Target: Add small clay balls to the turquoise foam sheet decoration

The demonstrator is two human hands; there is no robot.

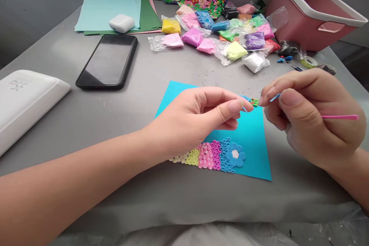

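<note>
Gripping: right hand (309,117) pinches pink tool (340,117) mid-shaft.
Left hand (201,117): fingertips pinched on a tiny clay bit, over blue card (253,138).
Handling: clay judged soft, light; tool thin, hold near tip.

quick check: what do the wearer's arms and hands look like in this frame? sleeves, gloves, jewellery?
Both are bare. The left hand and its forearm show no sleeve, glove, watch or bracelet up to the frame edge. The right hand is also ungloved, with a bare wrist. No rings visible on any finger. Fingernails are short and look unpainted. No markings or tattoos that I can see.
</note>
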